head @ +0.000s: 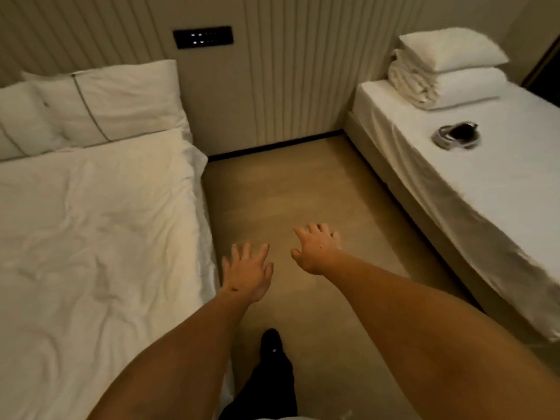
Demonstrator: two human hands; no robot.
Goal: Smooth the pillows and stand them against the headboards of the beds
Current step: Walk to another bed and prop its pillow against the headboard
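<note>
Nearest, the left hand and the right hand reach forward over the floor between the two beds, fingers spread and relaxed, holding nothing. I think the step in hand is the walk toward the pillows; it is best to approach the headboard wall closely, then take one pillow with both hands.

Counted from that wall: on the left bed, two pillows already lean against it. On the right bed, two pillows lie stacked flat near it with one folded duvet beside them; further from it lies one dark small thing, too blurred to identify.
</note>
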